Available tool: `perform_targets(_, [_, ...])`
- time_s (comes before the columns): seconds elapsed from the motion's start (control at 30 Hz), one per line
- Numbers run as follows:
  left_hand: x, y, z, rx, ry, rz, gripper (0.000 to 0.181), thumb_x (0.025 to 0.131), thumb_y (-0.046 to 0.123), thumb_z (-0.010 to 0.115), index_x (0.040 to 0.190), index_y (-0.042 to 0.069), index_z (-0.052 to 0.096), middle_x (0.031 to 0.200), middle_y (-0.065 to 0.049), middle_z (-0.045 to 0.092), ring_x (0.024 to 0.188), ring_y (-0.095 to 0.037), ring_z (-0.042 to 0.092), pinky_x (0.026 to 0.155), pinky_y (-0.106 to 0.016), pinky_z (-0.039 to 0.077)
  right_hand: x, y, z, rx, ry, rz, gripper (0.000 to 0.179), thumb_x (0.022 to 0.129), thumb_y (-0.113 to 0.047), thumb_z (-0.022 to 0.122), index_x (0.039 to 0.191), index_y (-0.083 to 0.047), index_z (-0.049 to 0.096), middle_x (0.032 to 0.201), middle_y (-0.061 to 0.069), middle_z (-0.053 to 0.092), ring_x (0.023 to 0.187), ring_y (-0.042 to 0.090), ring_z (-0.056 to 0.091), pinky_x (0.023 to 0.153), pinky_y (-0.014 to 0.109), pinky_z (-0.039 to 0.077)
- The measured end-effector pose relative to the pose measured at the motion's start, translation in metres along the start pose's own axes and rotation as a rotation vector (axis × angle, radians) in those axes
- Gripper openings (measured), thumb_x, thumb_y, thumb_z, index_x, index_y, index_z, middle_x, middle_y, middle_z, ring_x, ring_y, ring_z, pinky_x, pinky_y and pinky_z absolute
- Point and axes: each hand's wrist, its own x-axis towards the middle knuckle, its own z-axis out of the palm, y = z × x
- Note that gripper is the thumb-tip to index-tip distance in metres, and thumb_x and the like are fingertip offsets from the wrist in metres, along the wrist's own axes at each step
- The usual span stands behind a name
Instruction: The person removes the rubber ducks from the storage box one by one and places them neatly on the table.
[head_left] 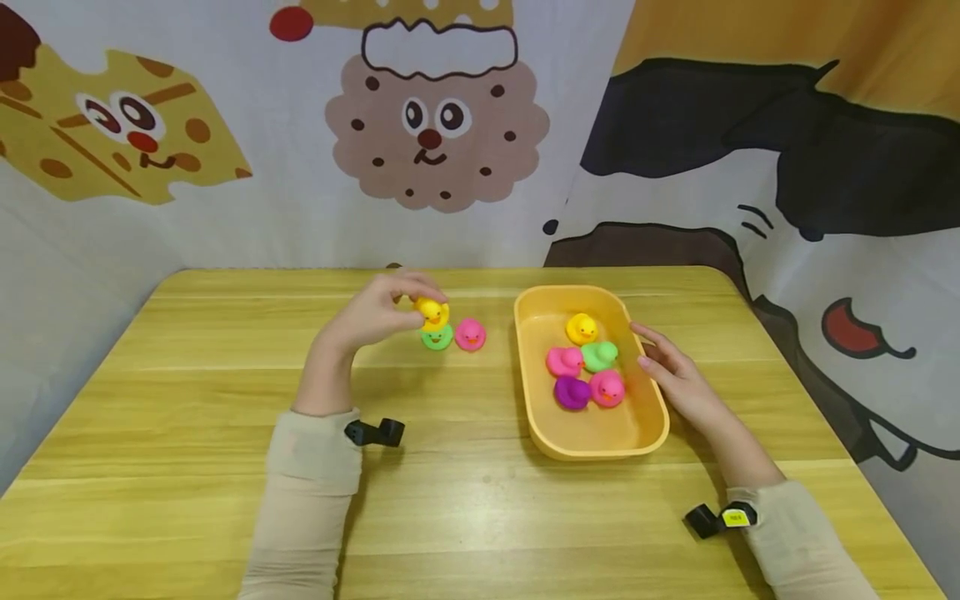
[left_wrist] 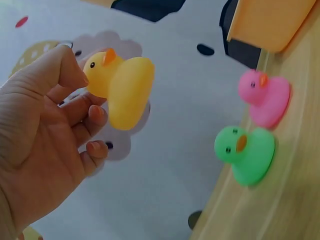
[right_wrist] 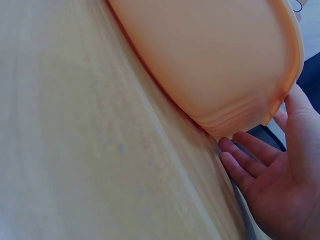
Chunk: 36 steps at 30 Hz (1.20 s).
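Note:
My left hand (head_left: 377,310) pinches a yellow rubber duck (left_wrist: 125,90) between thumb and fingers, above the table. A green rubber duck (left_wrist: 246,155) sits on the table, just below the held duck in the head view. To its right sits a pink rubber duck (head_left: 470,335). My right hand (head_left: 678,377) rests against the right side of a yellow-orange plastic basin (head_left: 590,442), fingers fairly straight and thumb at the rim. Inside the basin are a yellow duck (head_left: 582,328), a green duck (head_left: 600,357), a purple duck (head_left: 572,392) and two pink ducks (head_left: 607,388).
Everything stands on a wooden table (head_left: 465,500) with rounded far corners. Behind it hangs a curtain (head_left: 285,217) printed with cartoon figures. Each sleeve cuff carries a black wrist camera, the left one (head_left: 375,432) and the right one (head_left: 722,518).

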Motion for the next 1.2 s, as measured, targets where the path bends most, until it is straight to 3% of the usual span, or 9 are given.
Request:
perform_targets(0.3, [-0.011,-0.018,-0.014,0.024,0.032,-0.089,0.033,0.077,-0.012,0.058,0.106,-0.003,0.071,0.113,-0.016,0.061,0.106,-0.027,0.047,0.088,-0.051,0.036,-0.001,0.001,-0.001,-0.005,0.009,0.005,0.052,0.103,-0.021,0.044,0.151,-0.012,0.028,0.137,0.034,0.038,0.109,0.004,0.055,0.082,0.025,0.050])
perform_targets(0.6, [-0.016,-0.034,-0.019,0.023,0.003,-0.169,0.031,0.079,-0.012,0.057,0.106,-0.005,0.070,0.117,-0.020,0.060,0.109,-0.030,0.047,0.084,-0.042,0.041,-0.002,0.001,0.000,0.000,0.006,0.004,0.052,0.103,-0.021,0.044,0.151,-0.011,0.027,0.138,0.034,0.037,0.108,0.003,0.054,0.082,0.025,0.050])
perform_targets(0.9, [-0.019,-0.046,-0.023,0.020,-0.040,-0.257,0.030,0.081,-0.010,0.058,0.108,-0.005,0.069,0.126,-0.023,0.056,0.122,-0.034,0.044,0.098,-0.051,0.036,-0.002,0.002,0.000,0.009,0.005,-0.004,0.051,0.103,-0.021,0.044,0.151,-0.012,0.028,0.138,0.035,0.036,0.109,0.004,0.055,0.082,0.026,0.050])
perform_targets(1.2, [-0.019,-0.060,-0.021,0.044,-0.078,-0.258,0.029,0.080,-0.011,0.058,0.105,-0.004,0.070,0.117,-0.018,0.062,0.114,-0.032,0.050,0.094,-0.046,0.040,-0.001,0.003,-0.001,0.012,0.001,-0.017,0.051,0.103,-0.020,0.044,0.151,-0.012,0.028,0.138,0.036,0.036,0.109,0.004,0.055,0.082,0.027,0.050])
